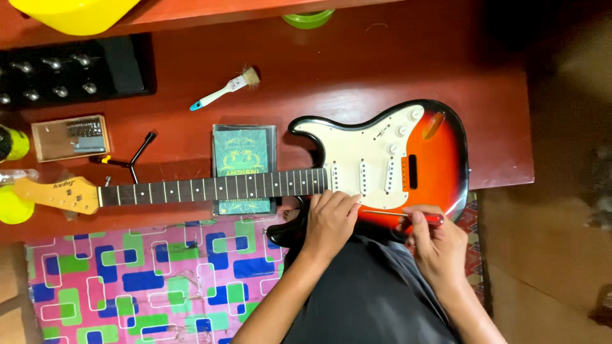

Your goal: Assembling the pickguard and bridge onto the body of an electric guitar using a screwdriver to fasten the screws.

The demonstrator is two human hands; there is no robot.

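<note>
The right hand [438, 245] is clamped around a red-handled screwdriver [408, 217], its thin shaft pointing left toward the lower edge of the cream pickguard [366, 162]. The left hand [330, 220] lies flat, fingers together, on the sunburst electric guitar [395, 169] near the neck joint. The guitar rests across the red wooden tabletop [357, 70], neck propped on a green booklet [243, 167]. The tip could skid and scratch the glossy finish if pressed at an angle.

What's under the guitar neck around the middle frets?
A dark-framed green booklet or case lies on the red table beneath the guitar neck, sticking out on both sides. The strip of it directly under the neck is covered, so contact can't be judged.
</note>
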